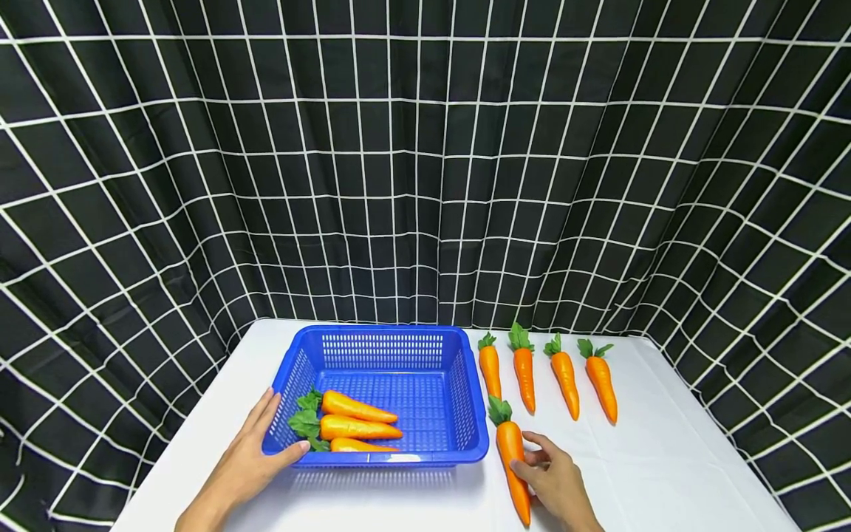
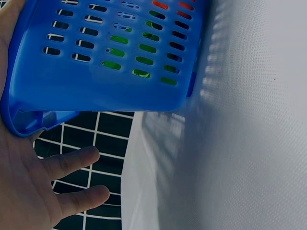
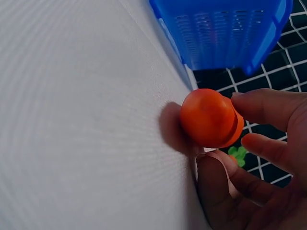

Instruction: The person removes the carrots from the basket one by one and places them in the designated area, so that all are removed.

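A blue plastic basket (image 1: pixel 479 443) with slotted walls stands on the table, and three orange carrots (image 1: pixel 359 427) with green leaves lie in its left part. At its front left corner rests my left hand (image 1: pixel 249 462), thumb along the front rim and fingers against the left side. In the left wrist view two fingers (image 2: pixel 79 199) stretch out straight beside the basket wall (image 2: pixel 96 93). My right hand (image 1: pixel 560 482) grips a carrot (image 1: pixel 510 447) between thumb and fingers, right of the basket, leaves pointing away. The right wrist view shows this carrot (image 3: pixel 206 117) end-on, close to the tabletop.
Several more carrots (image 1: pixel 565 384) lie in a row right of the basket, leaves toward the back. The nearest one's tip is close behind the held carrot's leaves. A white cloth (image 1: pixel 658 458) covers the table. A black curtain (image 1: pixel 412 222) with white grid lines surrounds it.
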`<state>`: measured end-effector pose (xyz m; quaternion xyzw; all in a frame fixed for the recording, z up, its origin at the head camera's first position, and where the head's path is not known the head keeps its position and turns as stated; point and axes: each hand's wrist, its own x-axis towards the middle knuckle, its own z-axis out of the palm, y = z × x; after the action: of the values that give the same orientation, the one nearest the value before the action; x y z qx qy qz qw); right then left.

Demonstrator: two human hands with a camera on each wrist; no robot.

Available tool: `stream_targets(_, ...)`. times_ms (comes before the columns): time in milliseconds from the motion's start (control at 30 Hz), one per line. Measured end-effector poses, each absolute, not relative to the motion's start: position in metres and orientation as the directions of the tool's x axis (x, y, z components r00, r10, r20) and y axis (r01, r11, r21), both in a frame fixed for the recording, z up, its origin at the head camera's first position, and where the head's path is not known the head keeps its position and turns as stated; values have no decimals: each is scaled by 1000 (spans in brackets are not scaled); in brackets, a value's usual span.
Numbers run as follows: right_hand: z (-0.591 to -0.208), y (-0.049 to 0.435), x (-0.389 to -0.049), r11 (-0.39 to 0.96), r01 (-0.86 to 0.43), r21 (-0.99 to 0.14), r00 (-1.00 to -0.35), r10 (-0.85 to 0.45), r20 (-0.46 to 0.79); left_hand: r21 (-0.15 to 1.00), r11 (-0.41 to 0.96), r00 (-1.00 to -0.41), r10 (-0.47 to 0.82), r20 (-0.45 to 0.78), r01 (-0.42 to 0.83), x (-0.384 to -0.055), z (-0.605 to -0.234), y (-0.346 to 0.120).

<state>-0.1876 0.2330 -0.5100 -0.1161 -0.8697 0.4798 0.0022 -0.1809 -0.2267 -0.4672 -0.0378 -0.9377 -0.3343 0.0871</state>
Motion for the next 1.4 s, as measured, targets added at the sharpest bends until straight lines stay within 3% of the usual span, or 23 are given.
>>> stream_targets(900,-508,232,-181,507,242,-827,-968,188,-169,627,769,-984,11,179,122,-181,-468,-227)
stream_targets(1400,-507,239,-179,512,211,-833,-971,209,-117,627,773,-988,5,154,102,-179,-467,-226)
